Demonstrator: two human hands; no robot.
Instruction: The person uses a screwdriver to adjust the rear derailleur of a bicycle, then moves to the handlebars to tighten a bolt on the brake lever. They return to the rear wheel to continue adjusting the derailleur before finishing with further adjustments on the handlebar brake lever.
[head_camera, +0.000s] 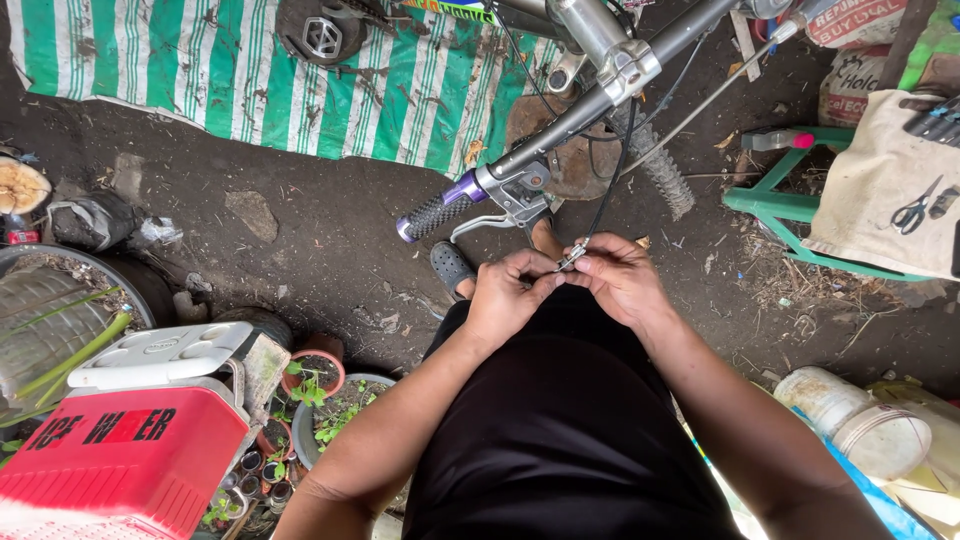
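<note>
Black-clad lap and two bare forearms filled the lower frame. Left hand (508, 292) and right hand (618, 278) met in front, fingers of both pinched shut on a small metal cable fitting (573, 255) held between them, a thin black cable (612, 180) running up from it. Just above: bicycle handlebar (570, 125) with black grip (432, 214) and silver brake lever (500, 210). Also present: red cooler (120, 455) lower left, green-striped tarp (250, 70) on dirt ground, scissors (912, 212) on cloth at right.

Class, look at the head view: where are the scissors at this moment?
The scissors lie at the right edge of the head view, on a beige cloth draped over a green stool, right of the handlebar, away from both hands.
</note>
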